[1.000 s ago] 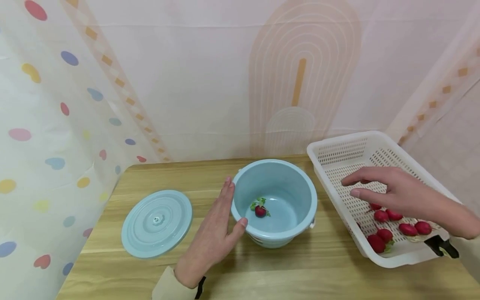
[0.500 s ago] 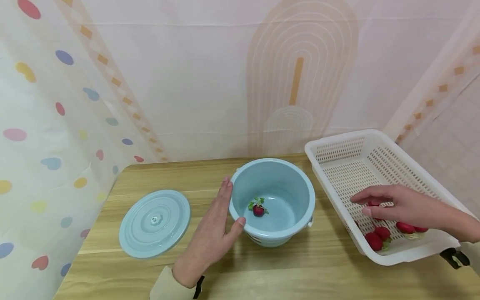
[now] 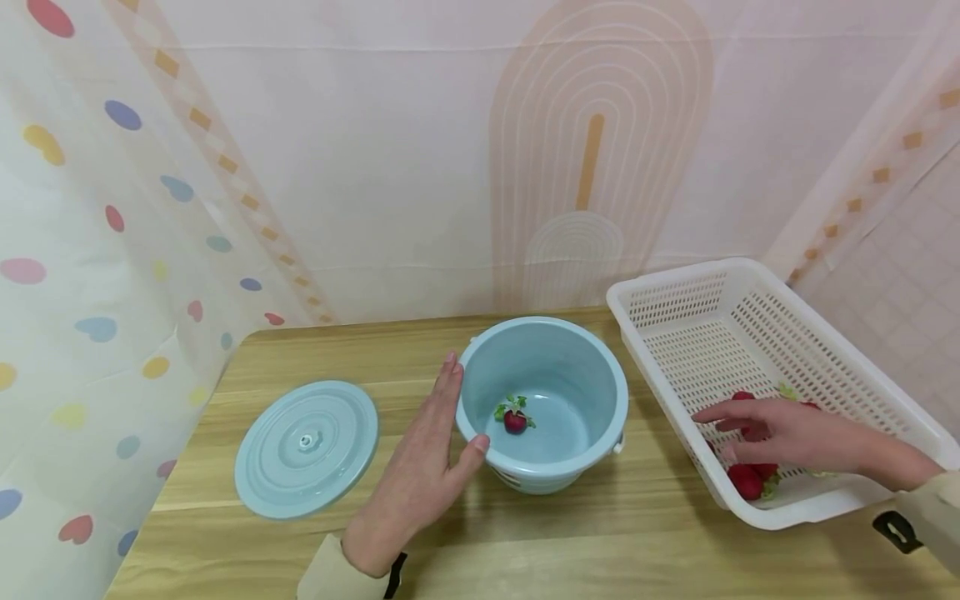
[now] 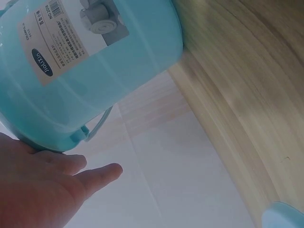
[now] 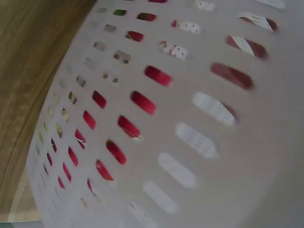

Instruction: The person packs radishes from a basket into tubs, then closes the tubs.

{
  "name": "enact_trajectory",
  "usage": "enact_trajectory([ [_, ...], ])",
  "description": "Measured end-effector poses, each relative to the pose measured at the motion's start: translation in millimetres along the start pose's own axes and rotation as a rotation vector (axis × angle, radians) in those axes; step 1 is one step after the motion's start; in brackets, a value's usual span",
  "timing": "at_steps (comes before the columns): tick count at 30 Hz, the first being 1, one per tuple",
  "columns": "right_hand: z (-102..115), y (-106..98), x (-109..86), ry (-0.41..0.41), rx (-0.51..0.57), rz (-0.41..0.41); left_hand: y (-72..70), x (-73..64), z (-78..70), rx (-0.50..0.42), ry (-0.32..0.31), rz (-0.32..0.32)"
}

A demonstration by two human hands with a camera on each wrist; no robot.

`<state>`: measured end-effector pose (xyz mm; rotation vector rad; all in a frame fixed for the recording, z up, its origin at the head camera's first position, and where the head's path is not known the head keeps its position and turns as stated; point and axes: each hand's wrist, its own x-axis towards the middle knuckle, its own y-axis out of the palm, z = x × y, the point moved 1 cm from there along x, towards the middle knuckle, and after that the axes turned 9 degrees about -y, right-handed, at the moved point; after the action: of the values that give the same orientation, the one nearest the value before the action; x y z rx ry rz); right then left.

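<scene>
A light blue bucket [image 3: 543, 362] stands upright in the middle of the table, with one red radish [image 3: 515, 422] with green leaves on its floor. My left hand [image 3: 412, 475] touches the bucket's left rim with extended fingers and thumb. In the left wrist view, that hand [image 4: 42, 185] lies by the rim of the labelled bucket [image 4: 109, 61]. Inside the white basket, my right hand [image 3: 810, 437] reaches over several red radishes [image 3: 745, 482], fingers spread and slightly bent. The right wrist view shows the basket's slotted wall [image 5: 266, 156], which mostly hides that hand.
A light blue lid [image 3: 273, 454] lies flat on the wooden table [image 3: 585, 554], left of the bucket. The white basket [image 3: 862, 358] stands at the right, its radishes near the front end. A patterned cloth [image 3: 390, 167] hangs behind the table.
My right hand has lowered into the basket, down among the radishes. The left hand stays at the bucket rim. The whole head view has shifted slightly.
</scene>
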<state>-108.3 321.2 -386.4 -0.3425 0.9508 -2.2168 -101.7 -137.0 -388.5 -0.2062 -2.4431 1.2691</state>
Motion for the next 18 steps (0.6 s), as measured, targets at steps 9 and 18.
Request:
enact_trajectory([
  [9,-11,7,5.6,0.029,0.082,0.051,-0.5,0.9,0.0,0.004,0.000,-0.004],
  [18,-16,13,10.3,0.085,0.033,0.079,0.1,-0.4,-0.4,-0.007,0.012,-0.018],
])
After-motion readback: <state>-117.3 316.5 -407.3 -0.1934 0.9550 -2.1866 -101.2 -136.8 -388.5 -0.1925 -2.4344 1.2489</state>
